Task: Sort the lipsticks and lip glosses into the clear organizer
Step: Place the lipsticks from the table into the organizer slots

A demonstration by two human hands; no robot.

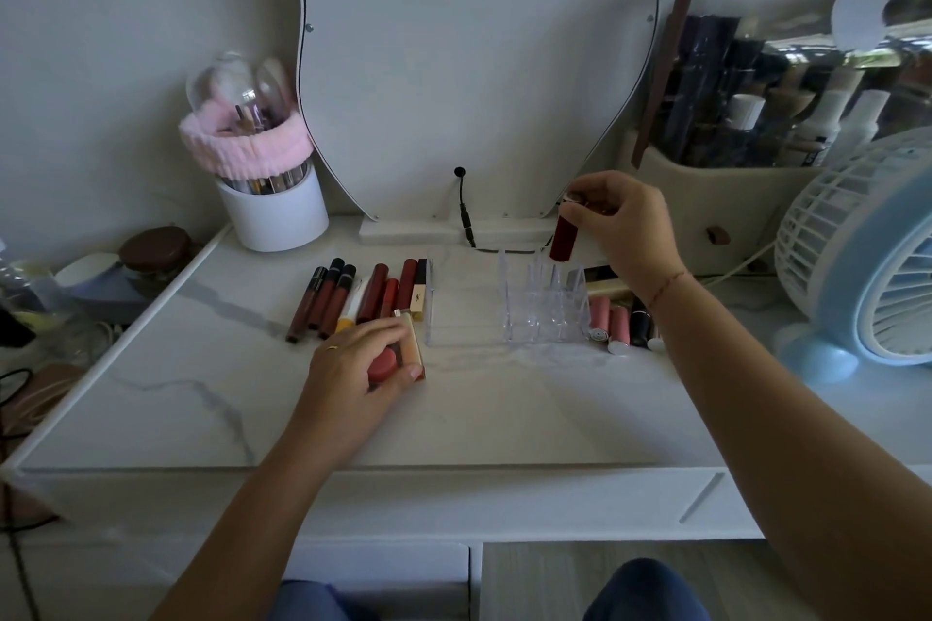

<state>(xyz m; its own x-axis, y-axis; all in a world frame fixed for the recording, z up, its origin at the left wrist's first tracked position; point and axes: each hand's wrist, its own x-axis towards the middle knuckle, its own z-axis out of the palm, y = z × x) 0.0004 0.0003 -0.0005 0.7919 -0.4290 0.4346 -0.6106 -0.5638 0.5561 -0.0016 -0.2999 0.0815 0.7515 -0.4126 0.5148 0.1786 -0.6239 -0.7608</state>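
Lettering: a gold logo on one black-and-gold lipstick (419,292), too small to read. Clear organizer (547,305) at tabletop (201,398) centre, its slots showing nothing inside. Right hand (623,227), at one o'clock, fingers clamped on a dark red lipstick (564,237) held upright over the back slots. Left hand (360,361), at eight o'clock, fingers closed on a pink-capped tube (384,363). Lip glosses (328,300) lie at ten o'clock; pink lipsticks (613,323) at three o'clock. White cup (275,212) holds brushes.

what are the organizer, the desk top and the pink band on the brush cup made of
Organizer: clear hard plastic, likely acrylic; the desk shows through its glossy walls.
Desk top: white with grey veins, marble look; real stone or printed laminate, cannot tell.
Pink band: soft ribbed fabric, plush like terry, matte.
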